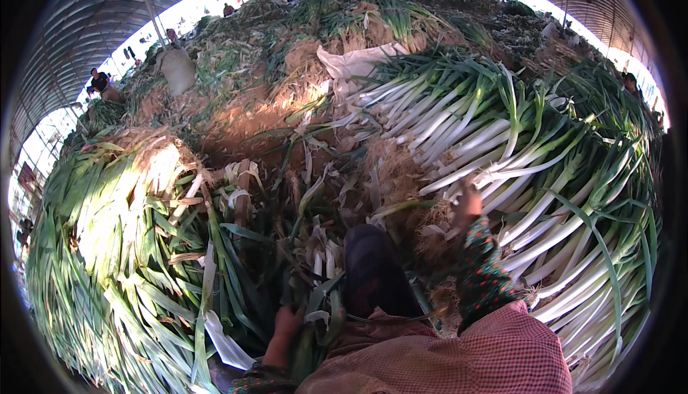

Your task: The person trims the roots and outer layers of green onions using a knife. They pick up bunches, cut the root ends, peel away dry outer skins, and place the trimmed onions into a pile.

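My right hand (468, 203), blurred, reaches out to the root ends of a broad pile of peeled Welsh onions (516, 192). It meets the base of a white stalk (502, 175) that lies across the others; the blur hides whether the fingers grip it. Low in the view, my left hand (287, 325) is among dark green leaves (309, 308) beside my knee, its fingers partly hidden. Tangled roots and peelings (395, 173) lie in front of me. To the left spreads a heap of unpeeled Welsh onions (118, 222), roots toward the middle.
A checked apron (430, 356) covers my lap, and my dark-clad knee (373, 259) rises between the hands. A pale woven sheet (357, 63) lies beyond the peeled pile. Farther off stand a full sack (177, 70), more onion heaps and several people under an arched roof.
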The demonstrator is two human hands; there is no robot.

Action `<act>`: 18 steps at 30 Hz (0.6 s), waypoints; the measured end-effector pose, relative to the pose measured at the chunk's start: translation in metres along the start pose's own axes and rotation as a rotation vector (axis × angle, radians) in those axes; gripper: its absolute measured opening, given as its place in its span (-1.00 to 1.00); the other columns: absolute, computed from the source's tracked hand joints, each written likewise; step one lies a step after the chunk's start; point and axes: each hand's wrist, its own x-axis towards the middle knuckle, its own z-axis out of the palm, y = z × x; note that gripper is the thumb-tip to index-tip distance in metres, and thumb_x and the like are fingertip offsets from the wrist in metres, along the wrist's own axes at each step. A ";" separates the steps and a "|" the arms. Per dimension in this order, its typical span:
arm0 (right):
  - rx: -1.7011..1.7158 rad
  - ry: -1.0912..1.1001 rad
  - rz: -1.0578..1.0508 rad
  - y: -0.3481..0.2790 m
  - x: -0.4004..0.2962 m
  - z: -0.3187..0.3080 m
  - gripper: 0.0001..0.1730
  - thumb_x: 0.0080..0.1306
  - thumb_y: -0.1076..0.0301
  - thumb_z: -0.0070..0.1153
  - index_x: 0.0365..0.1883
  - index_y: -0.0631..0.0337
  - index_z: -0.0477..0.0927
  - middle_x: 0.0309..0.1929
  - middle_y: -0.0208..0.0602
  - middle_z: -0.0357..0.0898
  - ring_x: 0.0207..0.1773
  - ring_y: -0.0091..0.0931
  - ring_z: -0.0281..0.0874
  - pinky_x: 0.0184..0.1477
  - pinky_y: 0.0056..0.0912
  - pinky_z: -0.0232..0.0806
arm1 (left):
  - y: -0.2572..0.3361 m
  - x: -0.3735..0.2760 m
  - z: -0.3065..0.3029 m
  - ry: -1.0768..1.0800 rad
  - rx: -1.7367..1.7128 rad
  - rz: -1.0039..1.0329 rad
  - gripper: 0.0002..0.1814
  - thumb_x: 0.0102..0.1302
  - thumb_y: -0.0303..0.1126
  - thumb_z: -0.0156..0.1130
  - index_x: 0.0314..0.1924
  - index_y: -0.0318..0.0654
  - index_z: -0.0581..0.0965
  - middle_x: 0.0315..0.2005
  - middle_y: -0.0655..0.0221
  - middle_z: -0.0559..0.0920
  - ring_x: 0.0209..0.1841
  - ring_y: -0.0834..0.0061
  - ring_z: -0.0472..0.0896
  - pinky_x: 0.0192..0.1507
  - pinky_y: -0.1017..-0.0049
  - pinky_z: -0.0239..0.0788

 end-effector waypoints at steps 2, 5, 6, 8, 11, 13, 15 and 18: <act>-0.183 -0.333 -0.151 0.026 -0.054 0.045 -0.52 0.30 0.08 0.10 0.01 0.29 0.47 -0.23 -0.17 0.56 -0.19 -0.32 0.57 -0.12 -0.28 0.44 | 0.007 -0.003 0.008 -0.006 -0.021 -0.035 -0.54 0.13 -0.12 0.26 -0.12 -0.37 0.61 -0.22 -0.05 0.64 -0.10 -0.02 0.60 -0.02 0.16 0.43; -0.428 -0.891 -0.273 0.069 -0.148 0.113 -0.50 0.28 0.03 0.11 -0.03 0.28 0.51 -0.27 -0.20 0.60 -0.19 -0.35 0.60 -0.12 -0.33 0.43 | 0.015 -0.004 -0.003 0.025 0.032 -0.003 -0.54 0.14 -0.10 0.24 -0.14 -0.38 0.62 -0.24 -0.08 0.63 -0.12 -0.04 0.60 -0.03 0.14 0.44; -0.517 -1.053 -0.320 0.083 -0.175 0.129 -0.50 0.27 0.01 0.11 -0.04 0.28 0.52 -0.28 -0.20 0.61 -0.19 -0.36 0.61 -0.11 -0.35 0.42 | 0.013 -0.002 0.002 0.018 0.029 0.001 -0.53 0.14 -0.09 0.23 -0.14 -0.37 0.62 -0.24 -0.08 0.63 -0.12 -0.05 0.60 -0.03 0.14 0.43; -0.794 -1.253 -0.414 0.112 -0.224 0.155 -0.47 0.25 0.05 0.13 0.04 0.26 0.49 -0.15 -0.12 0.60 -0.12 -0.25 0.60 -0.04 -0.26 0.42 | 0.009 0.002 0.007 0.001 0.022 0.030 -0.53 0.15 -0.07 0.21 -0.14 -0.36 0.62 -0.25 -0.07 0.64 -0.13 -0.06 0.60 -0.03 0.13 0.43; -1.235 -1.082 -0.924 0.210 -0.256 0.131 -0.31 0.18 -0.08 0.14 0.11 0.29 0.43 -0.02 0.04 0.56 -0.05 0.05 0.54 0.06 0.01 0.39 | 0.007 0.002 0.011 -0.019 -0.009 0.086 -0.53 0.17 -0.07 0.20 -0.13 -0.35 0.62 -0.26 -0.04 0.64 -0.14 -0.07 0.60 -0.02 0.12 0.43; -1.488 -1.122 -0.661 0.255 -0.252 0.112 -0.24 0.13 -0.11 0.17 0.11 0.33 0.41 -0.06 0.05 0.57 -0.06 0.05 0.55 0.03 0.04 0.40 | 0.003 0.001 0.009 -0.007 -0.033 0.079 -0.55 0.17 -0.09 0.21 -0.12 -0.33 0.62 -0.23 -0.02 0.64 -0.12 -0.05 0.60 0.00 0.14 0.43; -1.658 -1.203 -0.472 0.274 -0.248 0.091 -0.16 0.08 -0.14 0.19 0.13 0.38 0.39 -0.08 0.09 0.58 -0.05 0.03 0.56 0.03 0.04 0.40 | -0.016 0.002 0.020 0.035 0.008 0.094 -0.57 0.17 -0.12 0.22 -0.10 -0.31 0.62 -0.15 -0.02 0.63 -0.05 -0.03 0.57 0.04 0.14 0.40; -1.651 -1.204 -0.396 0.276 -0.230 0.109 -0.21 0.05 -0.15 0.19 0.04 0.39 0.51 -0.11 0.15 0.58 -0.04 -0.07 0.58 0.02 -0.04 0.41 | -0.004 -0.002 0.011 0.048 -0.092 -0.020 -0.59 0.17 -0.16 0.24 -0.10 -0.33 0.61 -0.12 -0.02 0.61 -0.01 -0.01 0.55 0.08 0.14 0.36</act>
